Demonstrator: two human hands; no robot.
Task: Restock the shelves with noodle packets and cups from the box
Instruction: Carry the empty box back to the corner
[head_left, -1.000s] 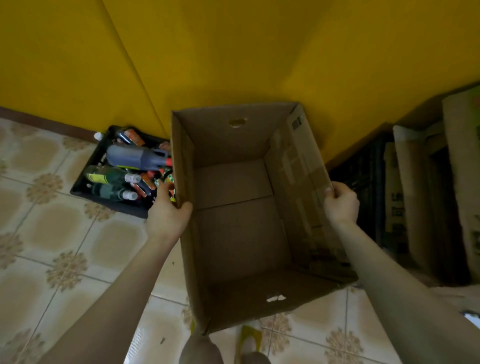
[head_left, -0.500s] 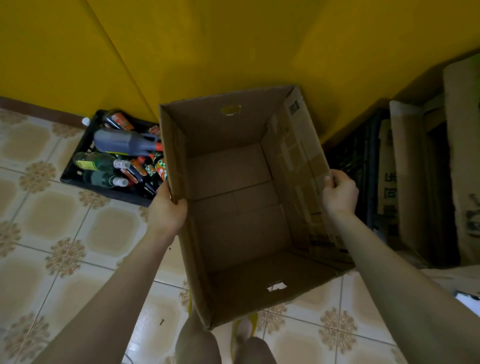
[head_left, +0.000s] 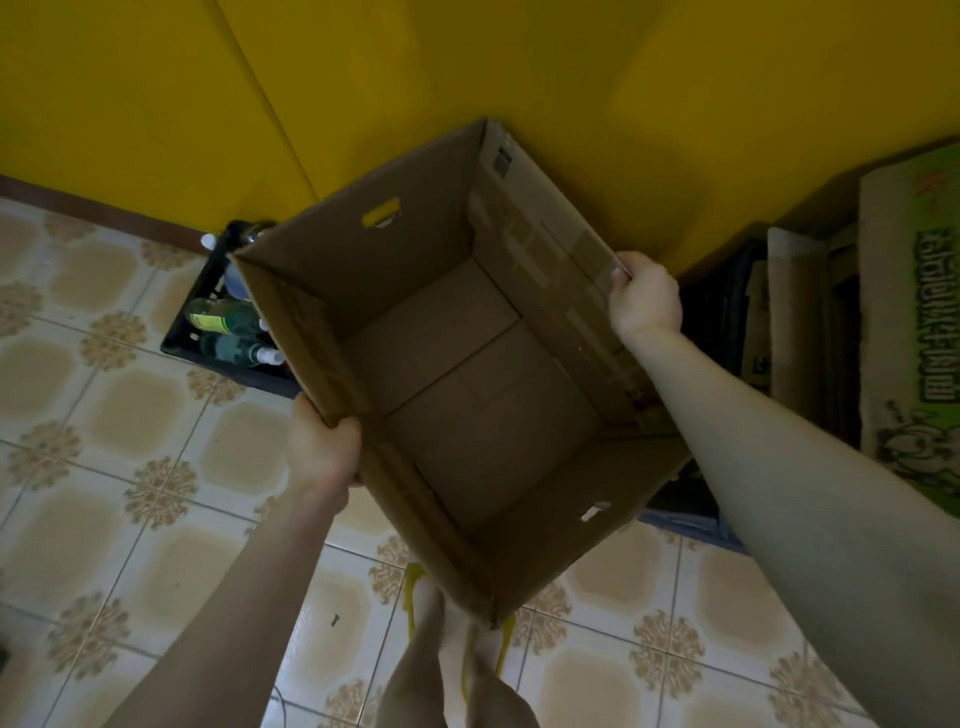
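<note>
A brown cardboard box (head_left: 467, 374) with an open top hangs in the air between my hands, turned at an angle over the tiled floor. Its inside shows only bare cardboard; no noodle packets or cups are visible. My left hand (head_left: 322, 447) grips the rim of the box's left wall near its front corner. My right hand (head_left: 644, 301) grips the rim of the right wall. Cut-out handle holes show in the far and near walls.
A black crate (head_left: 208, 332) of bottles sits on the floor by the yellow wall (head_left: 467, 67), partly hidden behind the box. Flattened cartons and a green printed box (head_left: 914, 332) lean at the right. My legs and yellow sandals (head_left: 457, 670) are below.
The box has risen and turned clockwise, now covering more of the bottle crate. Both hands kept their grip on its rims.
</note>
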